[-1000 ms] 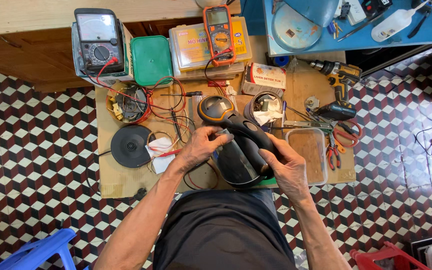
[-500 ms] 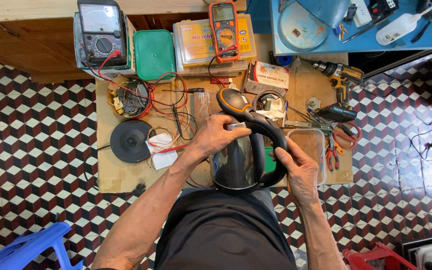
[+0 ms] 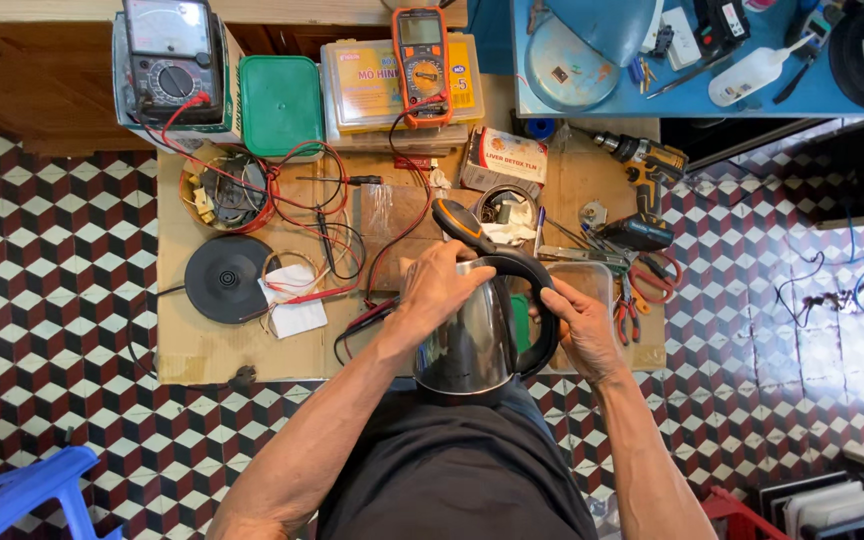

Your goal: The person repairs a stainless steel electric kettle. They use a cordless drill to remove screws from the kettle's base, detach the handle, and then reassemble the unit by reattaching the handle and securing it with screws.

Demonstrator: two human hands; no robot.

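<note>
A steel electric kettle (image 3: pixel 474 345) with a black handle rests upright on my lap. My left hand (image 3: pixel 442 288) lies over its top and clasps the lid end. My right hand (image 3: pixel 579 325) grips the black handle on the kettle's right side. A screwdriver with an orange and black handle (image 3: pixel 459 224) lies on the cardboard just beyond my left hand. The kettle's round black power base (image 3: pixel 225 279) sits apart at the left of the cardboard.
A cardboard sheet (image 3: pixel 184 350) on the tiled floor carries an analog multimeter (image 3: pixel 169 62), an orange digital multimeter (image 3: pixel 422 52), a green box (image 3: pixel 281 105), red and black leads, a cordless drill (image 3: pixel 642 160), pliers (image 3: pixel 640 290). A blue stool (image 3: pixel 12 492) stands at lower left.
The kettle has been turned from lying across my lap to standing upright. My left hand went from its side to its top; my right hand stayed on the handle.
</note>
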